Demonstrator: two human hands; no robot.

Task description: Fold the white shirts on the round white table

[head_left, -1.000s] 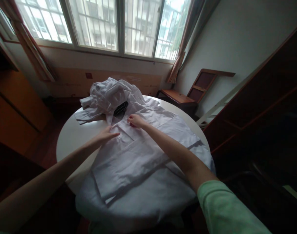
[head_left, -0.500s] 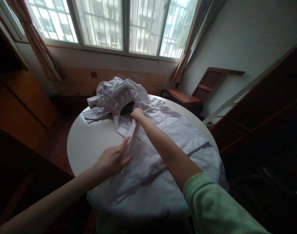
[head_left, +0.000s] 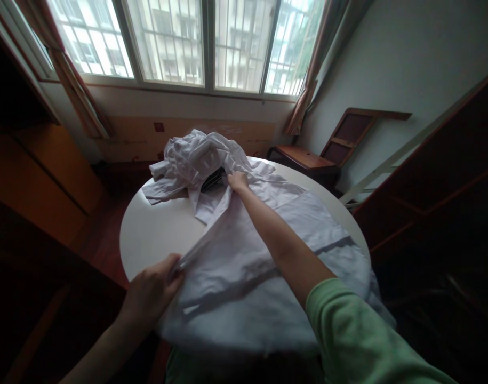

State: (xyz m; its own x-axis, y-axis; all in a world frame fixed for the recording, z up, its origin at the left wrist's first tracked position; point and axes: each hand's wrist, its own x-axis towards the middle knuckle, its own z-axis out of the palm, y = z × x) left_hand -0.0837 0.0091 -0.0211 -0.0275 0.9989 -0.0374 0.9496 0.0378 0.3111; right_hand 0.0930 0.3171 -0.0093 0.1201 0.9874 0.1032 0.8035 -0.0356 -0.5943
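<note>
A white shirt [head_left: 292,229] lies spread over the round white table [head_left: 156,234]. My left hand [head_left: 153,290] is closed on the shirt's left edge near the table's front and holds it lifted and taut. My right hand [head_left: 238,181] pinches the same edge at the collar end, far across the table. A crumpled heap of white clothes [head_left: 191,157] lies just behind my right hand, with a dark object [head_left: 212,180] partly hidden under it.
A wooden chair [head_left: 308,160] stands beyond the table at the right. Dark wooden furniture [head_left: 439,176] lines the right side and a wooden cabinet [head_left: 39,176] the left. A wide barred window [head_left: 188,42] with curtains fills the far wall.
My left hand has slid back along the shirt's left edge from near the collar to the front of the table, lifting that edge. My right hand stayed at the collar.
</note>
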